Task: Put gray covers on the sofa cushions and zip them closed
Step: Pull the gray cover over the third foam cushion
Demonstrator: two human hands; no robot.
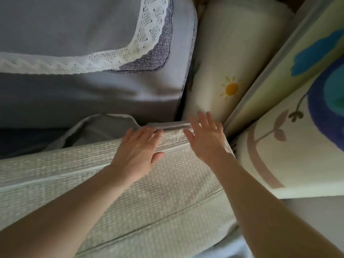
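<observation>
A pale woven sofa cushion (149,198) lies across the lower half of the head view, its far end toward the sofa. A gray cover (98,127) is bunched open around the cushion's far edge, gaping at the left. My left hand (137,151) lies flat on the cushion's top near that edge, fingers spread, thumb out to the right. My right hand (206,136) hovers with spread fingers at the cushion's far right corner, fingertips over the cover's rim. Neither hand grips anything.
A gray sofa seat (83,94) with a white lace-trimmed throw (145,40) fills the upper left. A rolled cream mat with a sun print (230,62) stands right of it. A folded mat with blue and green shapes (297,127) leans at the right.
</observation>
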